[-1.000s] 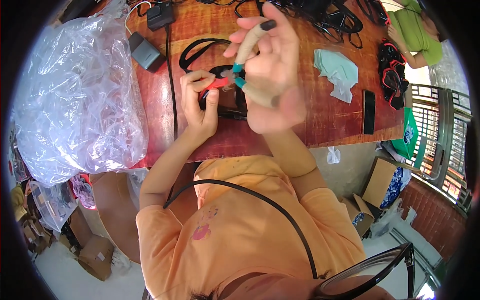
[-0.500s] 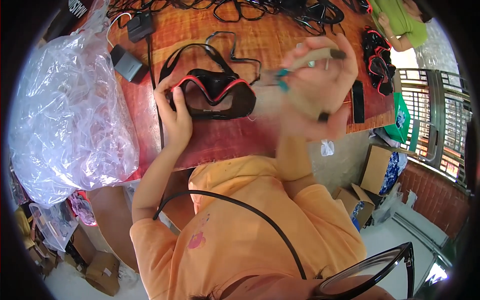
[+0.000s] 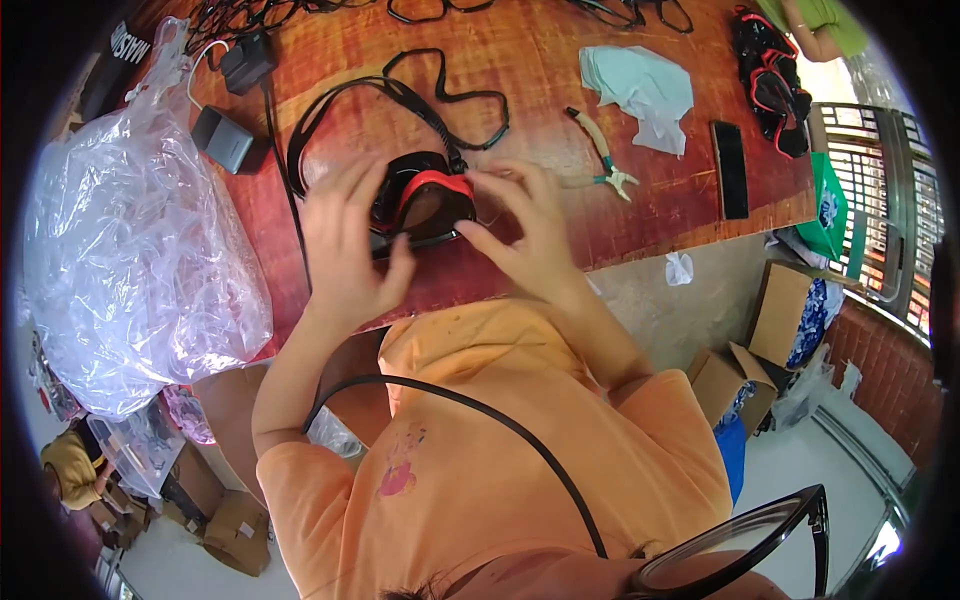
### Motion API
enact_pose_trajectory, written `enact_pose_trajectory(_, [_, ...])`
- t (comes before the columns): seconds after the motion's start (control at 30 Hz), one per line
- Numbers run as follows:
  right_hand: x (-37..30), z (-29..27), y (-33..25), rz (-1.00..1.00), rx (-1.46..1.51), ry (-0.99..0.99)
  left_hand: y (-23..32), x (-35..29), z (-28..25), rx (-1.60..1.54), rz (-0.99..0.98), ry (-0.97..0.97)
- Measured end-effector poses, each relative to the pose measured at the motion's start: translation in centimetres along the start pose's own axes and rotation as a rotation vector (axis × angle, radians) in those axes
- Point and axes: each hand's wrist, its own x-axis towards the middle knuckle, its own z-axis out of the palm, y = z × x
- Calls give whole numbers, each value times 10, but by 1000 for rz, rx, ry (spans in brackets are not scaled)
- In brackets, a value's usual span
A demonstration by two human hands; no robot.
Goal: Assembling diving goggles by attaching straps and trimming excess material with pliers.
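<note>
A black diving mask (image 3: 432, 212) with a red frame edge rests on the wooden table in front of me, its black strap (image 3: 330, 100) looped behind it. My left hand (image 3: 350, 240), blurred, is at the mask's left side with fingers stretched and thumb apart; whether it touches is unclear. My right hand (image 3: 530, 225) has its thumb and fingers on the mask's right edge. Right of this hand lie cutting pliers (image 3: 605, 160) with cream handles and teal near the jaws, the handles spread. One handle runs close to my right fingers.
A big clear plastic bag (image 3: 140, 230) covers the table's left side, beside a grey power block (image 3: 228, 138). On the right lie a pale cloth (image 3: 640, 90), a black flat strip (image 3: 730, 170) and several black-and-red masks (image 3: 775, 85). Another person's arm (image 3: 815, 35) shows at the far right.
My right hand has put the pliers down on the table and moved left to the mask. My left hand has loosened from its pinch on the mask's left edge. The mask has turned and shifted slightly.
</note>
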Motion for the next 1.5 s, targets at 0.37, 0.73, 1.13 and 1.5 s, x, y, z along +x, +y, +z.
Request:
enact_pose_trajectory(0.37, [9,45,-4,218,467,167,-6,33,16,-355,-136,-252])
enact_pose_trajectory(0.73, [19,43,-4,162,572,104,-7,22,19,-371,-264,-204])
enact_pose_trajectory(1.13, [19,53,2,13,185,254,-2,17,30,-243,-162,-149])
enact_pose_trajectory(1.5, [20,-35,49,17,-489,218,-6,13,31,-203,-129,-37])
